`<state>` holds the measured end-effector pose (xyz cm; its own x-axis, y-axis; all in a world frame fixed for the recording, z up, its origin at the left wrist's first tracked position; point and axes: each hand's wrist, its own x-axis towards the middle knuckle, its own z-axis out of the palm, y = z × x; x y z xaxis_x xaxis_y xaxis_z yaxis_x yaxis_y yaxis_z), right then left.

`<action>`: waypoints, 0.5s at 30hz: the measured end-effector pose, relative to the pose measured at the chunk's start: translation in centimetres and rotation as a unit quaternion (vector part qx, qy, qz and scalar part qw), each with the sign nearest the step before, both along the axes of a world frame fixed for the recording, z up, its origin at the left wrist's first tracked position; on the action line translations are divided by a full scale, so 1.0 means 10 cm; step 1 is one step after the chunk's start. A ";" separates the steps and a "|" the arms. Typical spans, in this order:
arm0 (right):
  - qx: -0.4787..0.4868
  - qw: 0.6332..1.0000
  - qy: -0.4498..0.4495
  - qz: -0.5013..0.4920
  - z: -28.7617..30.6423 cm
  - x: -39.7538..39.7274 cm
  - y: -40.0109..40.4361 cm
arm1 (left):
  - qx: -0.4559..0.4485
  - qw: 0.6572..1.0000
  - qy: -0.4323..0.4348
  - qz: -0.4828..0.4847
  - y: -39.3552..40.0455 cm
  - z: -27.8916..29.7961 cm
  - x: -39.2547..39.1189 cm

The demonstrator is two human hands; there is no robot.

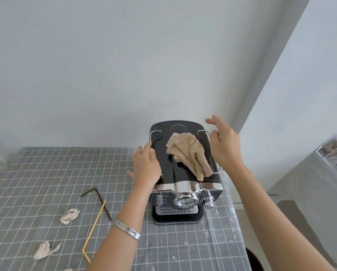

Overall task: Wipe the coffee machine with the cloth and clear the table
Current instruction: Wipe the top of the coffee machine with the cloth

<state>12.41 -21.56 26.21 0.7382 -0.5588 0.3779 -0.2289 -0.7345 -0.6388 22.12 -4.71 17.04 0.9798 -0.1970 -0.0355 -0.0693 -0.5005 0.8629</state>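
A black and chrome coffee machine (183, 184) stands on the grey checked tablecloth (46, 173), near the right edge. A crumpled beige cloth (189, 153) lies loose on the machine's top. My left hand (146, 167) rests against the machine's left top edge, fingers wrapped over the rim. My right hand (224, 145) hovers beside the machine's right side, fingers spread, holding nothing. Neither hand touches the cloth.
On the cloth to the left lie a bent black straw (99, 200), a bent yellow straw (94, 222) and two crumpled tissues (70, 213) (44, 250). A clear plastic box (335, 147) sits on a grey surface at the far right. A wall rises behind the table.
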 end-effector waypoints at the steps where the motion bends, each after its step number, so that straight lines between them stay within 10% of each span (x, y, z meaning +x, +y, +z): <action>1: -0.014 0.999 -0.013 0.048 -0.03 0.00 0.00 | 0.003 1.000 0.000 0.000 0.00 0.01 -0.01; 5: -0.135 0.932 0.200 0.270 -0.32 0.16 0.17 | 0.002 1.000 -0.003 0.002 0.00 -0.01 0.00; 15: -0.195 0.936 0.256 0.140 -0.38 0.96 0.19 | 0.031 0.999 0.005 0.011 0.02 0.10 -0.05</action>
<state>22.05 -19.66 22.40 0.9753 -0.2094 0.0696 -0.1954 -0.9660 -0.1692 21.63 -4.53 18.00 0.9835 -0.1720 -0.0562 -0.0494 -0.5541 0.8310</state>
